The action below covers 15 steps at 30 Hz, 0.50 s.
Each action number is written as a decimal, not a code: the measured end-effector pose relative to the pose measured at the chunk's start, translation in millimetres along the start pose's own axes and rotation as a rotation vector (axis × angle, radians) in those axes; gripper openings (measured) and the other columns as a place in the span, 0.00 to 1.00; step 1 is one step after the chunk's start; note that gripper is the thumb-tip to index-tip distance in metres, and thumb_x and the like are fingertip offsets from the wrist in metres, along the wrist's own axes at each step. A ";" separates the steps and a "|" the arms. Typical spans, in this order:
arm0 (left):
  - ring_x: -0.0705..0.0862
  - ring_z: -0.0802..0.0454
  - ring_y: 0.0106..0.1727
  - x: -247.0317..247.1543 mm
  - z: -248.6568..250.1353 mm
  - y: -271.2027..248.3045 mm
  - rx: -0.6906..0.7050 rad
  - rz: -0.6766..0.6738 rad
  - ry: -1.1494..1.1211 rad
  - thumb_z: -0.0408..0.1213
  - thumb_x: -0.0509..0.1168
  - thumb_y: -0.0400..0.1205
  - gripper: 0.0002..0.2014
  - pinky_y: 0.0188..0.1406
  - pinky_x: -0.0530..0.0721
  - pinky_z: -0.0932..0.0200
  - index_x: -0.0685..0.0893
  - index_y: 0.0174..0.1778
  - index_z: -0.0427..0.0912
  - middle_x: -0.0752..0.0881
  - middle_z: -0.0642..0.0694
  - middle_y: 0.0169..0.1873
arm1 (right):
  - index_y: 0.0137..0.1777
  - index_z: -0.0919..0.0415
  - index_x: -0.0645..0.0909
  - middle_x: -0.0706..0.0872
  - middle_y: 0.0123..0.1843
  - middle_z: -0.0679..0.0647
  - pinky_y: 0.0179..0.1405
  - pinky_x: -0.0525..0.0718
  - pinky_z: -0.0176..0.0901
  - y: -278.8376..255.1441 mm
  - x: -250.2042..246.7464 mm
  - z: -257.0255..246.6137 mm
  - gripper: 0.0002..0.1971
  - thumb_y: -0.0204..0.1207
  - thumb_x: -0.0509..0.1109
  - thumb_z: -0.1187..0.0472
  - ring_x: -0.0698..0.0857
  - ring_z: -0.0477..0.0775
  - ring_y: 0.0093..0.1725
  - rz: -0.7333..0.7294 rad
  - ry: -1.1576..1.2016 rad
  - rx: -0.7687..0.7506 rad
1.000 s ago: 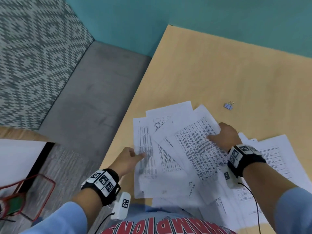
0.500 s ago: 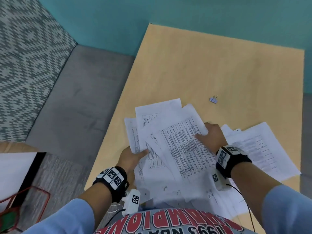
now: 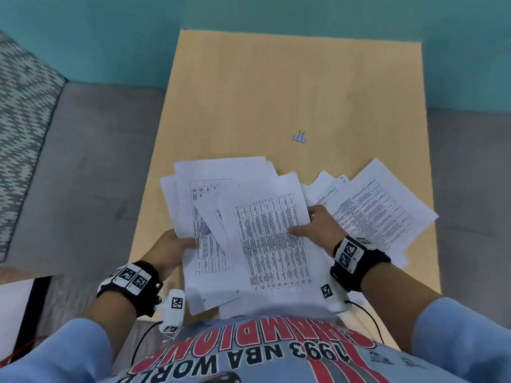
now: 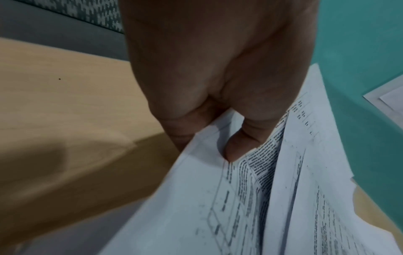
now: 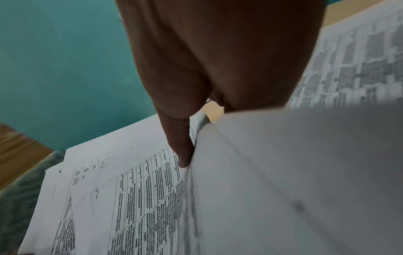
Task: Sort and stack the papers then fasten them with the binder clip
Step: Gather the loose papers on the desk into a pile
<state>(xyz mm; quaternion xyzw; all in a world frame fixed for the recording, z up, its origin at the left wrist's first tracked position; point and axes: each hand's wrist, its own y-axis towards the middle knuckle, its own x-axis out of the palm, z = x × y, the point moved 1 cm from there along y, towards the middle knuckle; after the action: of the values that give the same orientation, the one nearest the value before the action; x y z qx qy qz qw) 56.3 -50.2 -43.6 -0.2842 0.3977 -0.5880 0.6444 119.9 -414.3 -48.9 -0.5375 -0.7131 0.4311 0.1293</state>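
Note:
A loose bundle of printed papers (image 3: 249, 230) is lifted off the wooden table (image 3: 290, 87) between both hands. My left hand (image 3: 171, 247) grips its left edge, thumb on top, as the left wrist view shows with the thumb (image 4: 242, 145) pressed on the sheets (image 4: 283, 198). My right hand (image 3: 318, 228) pinches the right edge, thumb on the printed page; the right wrist view shows a finger (image 5: 181, 146) against the papers (image 5: 130, 198). More sheets (image 3: 381, 211) lie fanned on the table at the right. A small blue binder clip (image 3: 300, 137) lies on the table beyond the papers.
The far half of the table is bare wood. Grey carpet (image 3: 91, 167) and a teal wall (image 3: 249, 12) surround the table. A patterned grey surface (image 3: 19, 111) is at the far left.
Both hands have gathered the left sheets and lifted them off the table into a bundle. The head view has swung so that the table sits centred.

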 end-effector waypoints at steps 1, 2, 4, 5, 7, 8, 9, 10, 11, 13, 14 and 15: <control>0.92 0.37 0.53 1.4 0.8 -0.7 -0.004 0.017 0.015 0.16 0.64 0.82 0.16 0.59 0.89 0.44 0.89 0.63 0.29 0.95 0.37 0.54 | 0.60 0.58 0.85 0.93 0.55 0.54 0.64 0.89 0.58 -4.0 -1.4 3.7 0.20 0.71 0.87 0.60 0.92 0.57 0.55 -0.009 -0.004 -0.009; 0.90 0.39 0.48 4.3 2.4 -2.6 -0.005 0.039 0.023 0.16 0.64 0.82 0.14 0.51 0.88 0.50 0.90 0.58 0.30 0.94 0.38 0.47 | 0.63 0.59 0.87 0.94 0.56 0.55 0.64 0.89 0.59 -7.3 -2.8 9.0 0.18 0.74 0.84 0.60 0.92 0.59 0.56 -0.006 -0.013 -0.029; 0.84 0.44 0.35 10.4 4.6 -4.7 -0.011 0.078 0.018 0.16 0.62 0.83 0.12 0.32 0.83 0.62 0.87 0.45 0.34 0.90 0.46 0.30 | 0.62 0.62 0.88 0.93 0.52 0.58 0.57 0.89 0.55 -15.3 -4.8 16.8 0.14 0.79 0.80 0.59 0.92 0.61 0.51 0.022 -0.041 -0.069; 0.82 0.47 0.29 14.1 5.7 -7.0 -0.016 0.087 0.014 0.15 0.61 0.83 0.14 0.24 0.80 0.66 0.85 0.40 0.36 0.86 0.50 0.23 | 0.58 0.64 0.87 0.91 0.46 0.59 0.48 0.87 0.51 -17.4 -5.7 21.9 0.11 0.80 0.79 0.59 0.89 0.61 0.44 0.063 -0.032 -0.063; 0.78 0.49 0.27 20.5 5.7 -8.9 -0.032 0.079 0.019 0.15 0.61 0.81 0.15 0.21 0.77 0.66 0.83 0.36 0.37 0.83 0.50 0.20 | 0.45 0.64 0.80 0.79 0.36 0.55 0.37 0.78 0.46 -21.1 -8.8 33.5 0.09 0.82 0.77 0.62 0.77 0.55 0.33 0.131 0.037 -0.019; 0.79 0.46 0.30 23.4 4.5 -7.4 -0.038 0.069 0.023 0.16 0.63 0.79 0.12 0.26 0.78 0.63 0.84 0.37 0.36 0.84 0.47 0.24 | 0.42 0.62 0.75 0.74 0.34 0.54 0.34 0.75 0.45 -23.0 -9.5 38.7 0.13 0.83 0.76 0.63 0.73 0.52 0.31 0.153 0.067 0.000; 0.80 0.44 0.34 27.0 5.6 -9.6 -0.036 0.055 0.020 0.19 0.66 0.75 0.08 0.33 0.79 0.58 0.86 0.39 0.35 0.85 0.42 0.29 | 0.40 0.60 0.72 0.72 0.33 0.52 0.33 0.73 0.42 -25.8 -9.8 42.1 0.15 0.84 0.75 0.64 0.71 0.51 0.30 0.155 0.085 0.010; 0.81 0.43 0.39 30.1 4.7 -10.3 -0.039 0.029 0.023 0.23 0.68 0.69 0.08 0.39 0.79 0.54 0.87 0.42 0.34 0.85 0.37 0.35 | 0.40 0.59 0.71 0.72 0.33 0.52 0.32 0.72 0.41 -28.1 -9.7 45.4 0.15 0.84 0.75 0.64 0.71 0.50 0.30 0.155 0.089 0.007; 0.81 0.41 0.43 31.6 1.3 -8.1 -0.050 0.009 0.030 0.25 0.68 0.65 0.12 0.43 0.78 0.49 0.87 0.43 0.35 0.85 0.35 0.38 | 0.41 0.57 0.73 0.73 0.33 0.51 0.33 0.73 0.42 -29.9 -9.4 48.4 0.14 0.84 0.75 0.64 0.71 0.50 0.30 0.150 0.102 0.006; 0.83 0.40 0.47 41.3 3.7 -13.1 -0.065 -0.046 0.025 0.26 0.67 0.62 0.16 0.47 0.78 0.46 0.89 0.45 0.35 0.86 0.34 0.41 | 0.50 0.53 0.79 0.79 0.37 0.49 0.38 0.78 0.43 -33.5 -6.3 51.3 0.07 0.84 0.75 0.63 0.77 0.49 0.34 0.140 0.177 0.015; 0.85 0.40 0.46 46.1 5.8 -16.3 -0.063 -0.067 0.035 0.25 0.67 0.64 0.14 0.47 0.80 0.48 0.90 0.44 0.35 0.88 0.35 0.41 | 0.57 0.52 0.81 0.84 0.42 0.48 0.46 0.81 0.45 -36.2 -4.3 50.7 0.08 0.85 0.75 0.63 0.82 0.49 0.39 0.128 0.221 0.007; 0.86 0.42 0.43 51.9 9.4 -20.4 -0.058 -0.088 0.044 0.25 0.67 0.67 0.11 0.43 0.82 0.52 0.90 0.43 0.35 0.90 0.36 0.40 | 0.66 0.52 0.82 0.88 0.51 0.48 0.55 0.82 0.48 -37.2 -1.8 51.6 0.13 0.85 0.75 0.64 0.86 0.50 0.48 0.098 0.268 0.006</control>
<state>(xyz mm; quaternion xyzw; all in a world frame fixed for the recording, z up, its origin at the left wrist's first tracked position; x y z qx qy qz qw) 53.0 -105.2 -31.0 -0.3070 0.4159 -0.6100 0.6006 62.8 -442.3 -51.1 -0.6240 -0.6611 0.3634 0.2036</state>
